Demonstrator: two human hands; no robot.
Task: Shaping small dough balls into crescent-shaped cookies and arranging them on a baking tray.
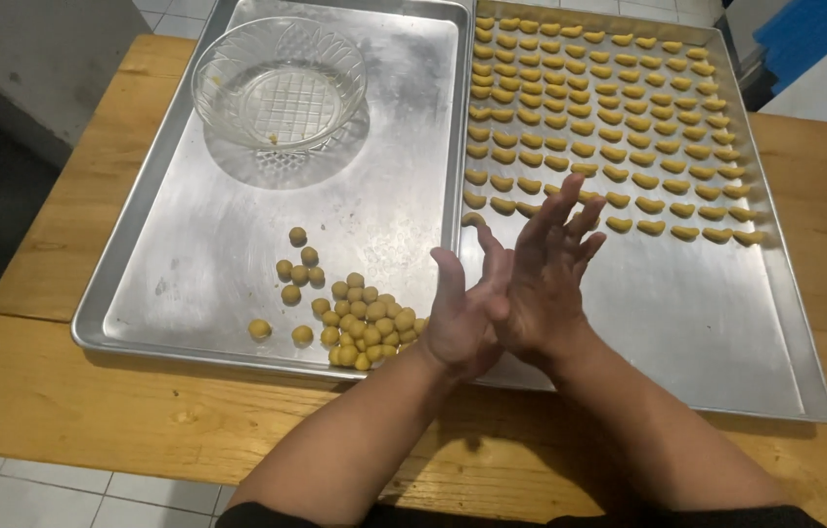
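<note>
Left hand (460, 323) and right hand (548, 269) press palm to palm, fingers splayed; whether anything sits between them cannot be told. Dough balls (355, 323) heap at nine o'clock of the hands on the left tray (394, 196). Crescent pieces (609, 117) line the right tray (726, 332) at twelve o'clock. Glass bowl (280, 83) sits at eleven.
</note>
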